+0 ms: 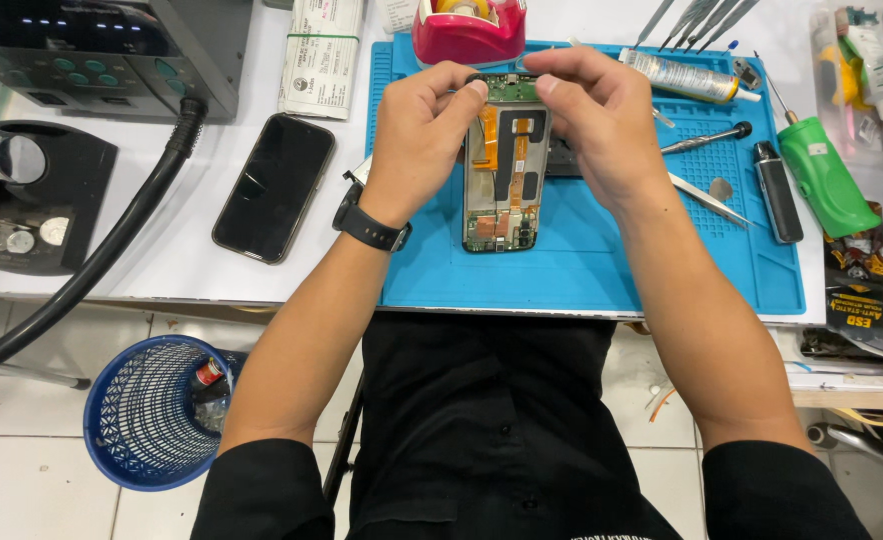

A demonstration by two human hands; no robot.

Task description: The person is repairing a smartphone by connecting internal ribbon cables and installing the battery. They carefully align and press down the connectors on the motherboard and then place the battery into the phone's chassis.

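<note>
An opened phone with bare boards and orange flex cables lies lengthwise on the blue work mat. My left hand, with a black watch at the wrist, pinches the far end of the phone from the left. From the right, my right hand grips the same far end at a small green board. Both sets of fingertips meet over that board.
A whole black phone lies left of the mat. A pink tape dispenser, a glue tube, tweezers, a screwdriver, a green tool and a black hose surround it. A blue bin stands on the floor.
</note>
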